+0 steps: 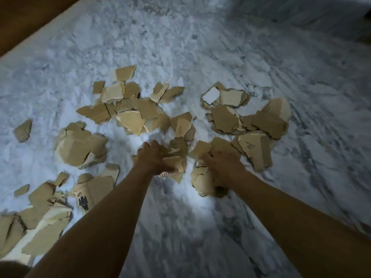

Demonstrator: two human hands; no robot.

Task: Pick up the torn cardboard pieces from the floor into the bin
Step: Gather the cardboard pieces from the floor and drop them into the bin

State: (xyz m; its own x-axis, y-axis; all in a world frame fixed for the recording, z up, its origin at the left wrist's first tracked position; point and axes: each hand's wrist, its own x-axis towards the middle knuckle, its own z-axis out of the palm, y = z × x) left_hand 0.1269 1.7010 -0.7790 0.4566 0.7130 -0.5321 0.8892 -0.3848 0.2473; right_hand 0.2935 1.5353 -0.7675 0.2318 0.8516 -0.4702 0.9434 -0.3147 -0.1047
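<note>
My left grip (155, 158) is holding a bunch of torn cardboard (176, 153), with my fingers curling over its ragged edge. My right grip (222, 163) is clutching a second wad (200, 179) of pieces, which is bulging out below my palm. The two grips are sitting near each other without touching. I cannot tell whether either handful is hanging clear of the marble floor (200, 57), as the picture is blurring there.

The other scraps are lying loose on the floor around them. A middle heap (130, 111) is sitting beyond my left grip and a right heap (261, 119) beyond my right. A folded clump (80, 149) is lying to the left, and a big spread (40, 217) is lying beside my left forearm, with a printed piece (86, 197) showing black marks. A lone scrap (23, 130) is lying at the far left. A brown strip (30, 21) is crossing the top left corner.
</note>
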